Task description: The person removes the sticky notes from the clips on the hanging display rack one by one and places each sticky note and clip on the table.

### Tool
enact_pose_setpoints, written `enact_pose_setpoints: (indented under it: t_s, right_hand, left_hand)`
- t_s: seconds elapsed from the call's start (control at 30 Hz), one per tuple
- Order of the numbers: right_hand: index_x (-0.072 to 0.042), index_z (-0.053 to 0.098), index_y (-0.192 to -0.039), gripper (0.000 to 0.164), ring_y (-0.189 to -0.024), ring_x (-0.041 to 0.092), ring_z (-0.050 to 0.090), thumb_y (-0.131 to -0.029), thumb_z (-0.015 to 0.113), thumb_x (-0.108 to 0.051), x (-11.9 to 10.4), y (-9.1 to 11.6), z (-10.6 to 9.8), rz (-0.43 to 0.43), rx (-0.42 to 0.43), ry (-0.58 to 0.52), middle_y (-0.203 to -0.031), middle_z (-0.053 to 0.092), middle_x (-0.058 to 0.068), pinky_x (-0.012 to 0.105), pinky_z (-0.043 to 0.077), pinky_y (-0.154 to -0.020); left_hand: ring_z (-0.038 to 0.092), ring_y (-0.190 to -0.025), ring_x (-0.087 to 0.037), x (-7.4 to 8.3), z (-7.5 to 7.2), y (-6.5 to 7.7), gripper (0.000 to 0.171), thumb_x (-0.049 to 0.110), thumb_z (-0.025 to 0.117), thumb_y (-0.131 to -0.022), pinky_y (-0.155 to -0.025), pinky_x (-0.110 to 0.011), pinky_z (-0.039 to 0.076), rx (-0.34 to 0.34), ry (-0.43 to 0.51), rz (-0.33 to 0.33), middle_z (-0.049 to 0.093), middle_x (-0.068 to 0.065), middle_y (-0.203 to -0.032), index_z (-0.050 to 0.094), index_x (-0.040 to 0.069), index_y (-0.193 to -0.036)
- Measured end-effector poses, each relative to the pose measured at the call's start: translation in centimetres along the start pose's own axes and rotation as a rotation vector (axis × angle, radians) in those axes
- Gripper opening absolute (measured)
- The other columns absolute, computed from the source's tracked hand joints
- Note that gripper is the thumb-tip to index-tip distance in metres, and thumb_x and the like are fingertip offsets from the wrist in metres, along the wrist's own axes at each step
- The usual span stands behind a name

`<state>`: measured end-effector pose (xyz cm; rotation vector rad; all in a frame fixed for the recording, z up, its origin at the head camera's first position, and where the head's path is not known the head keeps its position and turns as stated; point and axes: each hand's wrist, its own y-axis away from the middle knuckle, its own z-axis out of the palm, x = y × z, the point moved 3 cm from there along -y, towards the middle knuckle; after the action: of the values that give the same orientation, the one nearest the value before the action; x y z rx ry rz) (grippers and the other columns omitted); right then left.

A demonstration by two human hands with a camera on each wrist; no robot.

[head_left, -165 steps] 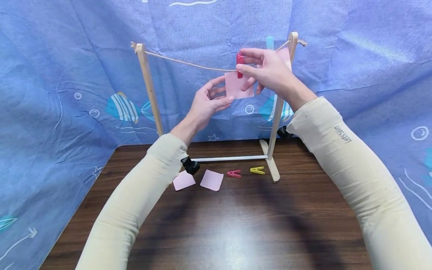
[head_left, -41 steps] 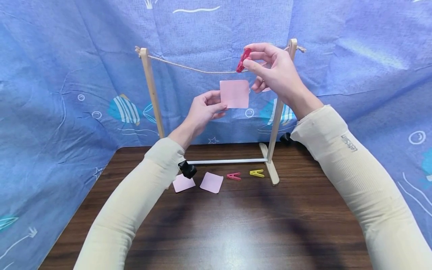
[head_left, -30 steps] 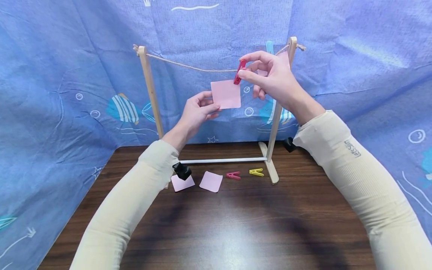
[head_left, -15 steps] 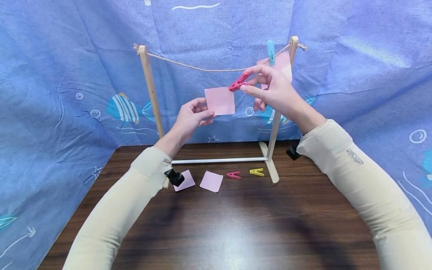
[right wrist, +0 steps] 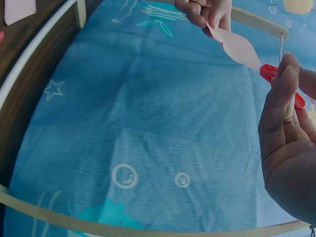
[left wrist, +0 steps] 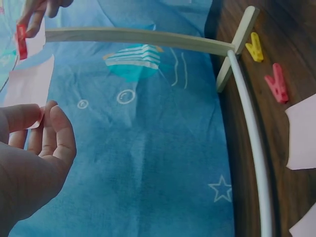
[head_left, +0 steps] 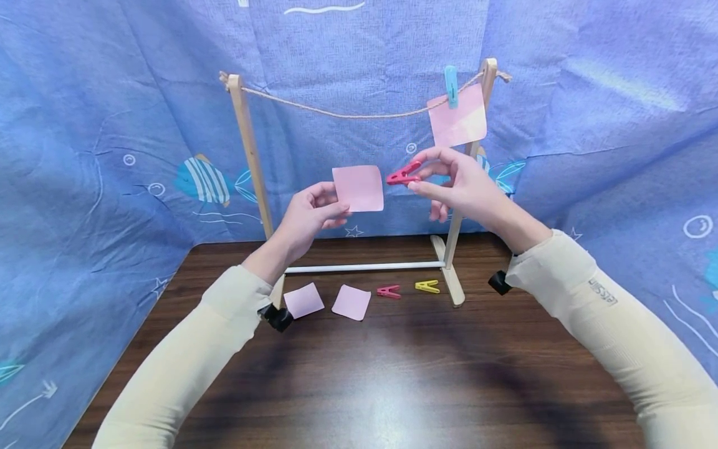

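In the head view my left hand (head_left: 307,215) pinches a square pink paper note (head_left: 359,189) by its lower left corner, below the string (head_left: 348,116). My right hand (head_left: 460,187) holds a red clothespin (head_left: 402,174) between thumb and fingers, its tip pointing left, a small gap from the note's right edge. The right wrist view has the red clothespin (right wrist: 269,72) partly covered by fingers, beside the curved note (right wrist: 239,48). Another pink note (head_left: 459,118) hangs at the string's right end under a blue clothespin (head_left: 451,86).
The string runs between two wooden posts (head_left: 250,149) joined by a white bar (head_left: 364,267). On the dark wooden table (head_left: 359,374) lie two pink notes (head_left: 351,302), a red clothespin (head_left: 389,291) and a yellow clothespin (head_left: 427,286). A blue printed cloth (head_left: 140,112) hangs behind.
Both hands have come down away from the string, the left one also leftward with its note. The clothespin has turned from upright to nearly level, and the hanging note is uncovered.
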<state>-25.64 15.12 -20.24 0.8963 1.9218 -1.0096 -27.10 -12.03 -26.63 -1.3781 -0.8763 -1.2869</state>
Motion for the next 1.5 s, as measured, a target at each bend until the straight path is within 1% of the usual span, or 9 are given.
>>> enact_pose_setpoints:
  t_s: [0.2, 0.37, 0.5, 0.67, 0.9, 1.0, 1.13, 1.3, 1.5]
  right_hand:
    - [-0.011, 0.056, -0.131, 0.043, -0.055, 0.034, 0.065, -0.095, 0.075, -0.022, 1.9, 1.9, 0.5, 0.058, -0.026, 0.035, -0.110, 0.069, 0.014, 0.039, 0.058, -0.050]
    - [-0.012, 0.056, -0.132, 0.044, -0.058, 0.034, 0.065, -0.095, 0.075, -0.022, 3.8, 3.3, 0.8, 0.099, -0.075, 0.046, -0.110, 0.069, 0.014, 0.041, 0.058, -0.051]
    - [-0.010, 0.056, -0.133, 0.043, -0.058, 0.037, 0.065, -0.095, 0.075, -0.021, 5.2, 4.2, 1.2, 0.118, -0.129, 0.042, -0.109, 0.070, 0.013, 0.046, 0.058, -0.051]
    - [-0.006, 0.055, -0.133, 0.043, -0.058, 0.040, 0.066, -0.096, 0.074, -0.017, 7.3, 5.1, 1.7, 0.145, -0.178, 0.019, -0.108, 0.070, 0.014, 0.045, 0.059, -0.051]
    - [-0.005, 0.057, -0.130, 0.040, -0.057, 0.039, 0.067, -0.096, 0.074, -0.015, 10.5, 6.2, 2.8, 0.174, -0.219, 0.001, -0.106, 0.072, 0.014, 0.051, 0.059, -0.053]
    - [-0.004, 0.056, -0.129, 0.039, -0.056, 0.041, 0.066, -0.095, 0.073, -0.013, 12.0, 6.6, 3.2, 0.182, -0.227, -0.022, -0.106, 0.071, 0.014, 0.051, 0.059, -0.052]
    - [-0.004, 0.053, -0.126, 0.038, -0.059, 0.047, 0.065, -0.095, 0.074, -0.013, 14.0, 7.5, 3.7, 0.222, -0.240, -0.029, -0.108, 0.069, 0.018, 0.052, 0.059, -0.051]
    - [-0.005, 0.052, -0.127, 0.040, -0.062, 0.054, 0.065, -0.096, 0.074, -0.017, 16.4, 8.8, 4.2, 0.279, -0.275, -0.011, -0.112, 0.068, 0.022, 0.056, 0.058, -0.052]
    - [-0.003, 0.051, -0.128, 0.042, -0.057, 0.042, 0.067, -0.095, 0.074, -0.016, 19.3, 9.6, 4.8, 0.327, -0.283, -0.036, -0.112, 0.065, 0.028, 0.051, 0.059, -0.051]
  left_hand:
    - [0.071, -0.089, -0.021, -1.2, -0.9, 2.1, 0.032, -0.006, 0.066, -0.095, -0.083, -0.037, 0.061, -0.031, -0.022, -0.020, 0.070, -0.009, -0.104, 0.060, -0.003, -0.126]
    - [0.072, -0.087, -0.021, -3.0, -1.9, 3.7, 0.029, -0.006, 0.067, -0.094, -0.084, -0.040, 0.061, -0.047, -0.033, -0.043, 0.070, -0.007, -0.101, 0.061, -0.001, -0.122]
    - [0.071, -0.086, -0.018, -4.9, -2.8, 4.8, 0.028, -0.006, 0.065, -0.095, -0.082, -0.036, 0.061, -0.052, -0.010, -0.091, 0.070, -0.005, -0.099, 0.060, -0.001, -0.122]
    - [0.072, -0.085, -0.018, -7.2, -3.8, 5.8, 0.035, -0.007, 0.064, -0.095, -0.081, -0.034, 0.061, -0.055, 0.003, -0.168, 0.070, -0.004, -0.099, 0.055, -0.006, -0.128]
    - [0.072, -0.084, -0.016, -10.3, -5.5, 7.1, 0.040, -0.008, 0.062, -0.095, -0.084, -0.037, 0.061, -0.040, -0.038, -0.246, 0.070, -0.003, -0.098, 0.048, -0.011, -0.133]
    - [0.072, -0.085, -0.017, -11.5, -6.2, 7.8, 0.042, -0.007, 0.062, -0.095, -0.082, -0.034, 0.061, -0.048, -0.070, -0.275, 0.070, -0.004, -0.098, 0.048, -0.013, -0.134]
    - [0.071, -0.086, -0.017, -12.8, -7.2, 8.7, 0.042, -0.003, 0.064, -0.096, -0.079, -0.029, 0.061, -0.069, -0.131, -0.305, 0.072, -0.007, -0.101, 0.050, -0.016, -0.133]
    - [0.072, -0.087, -0.018, -14.0, -8.1, 9.9, 0.045, 0.001, 0.067, -0.096, -0.080, -0.033, 0.061, -0.069, -0.155, -0.366, 0.072, -0.008, -0.098, 0.048, -0.017, -0.133]
    - [0.071, -0.084, -0.016, -15.1, -8.8, 10.9, 0.045, 0.003, 0.068, -0.095, -0.075, -0.030, 0.061, -0.057, -0.188, -0.412, 0.071, -0.005, -0.095, 0.051, -0.016, -0.131]
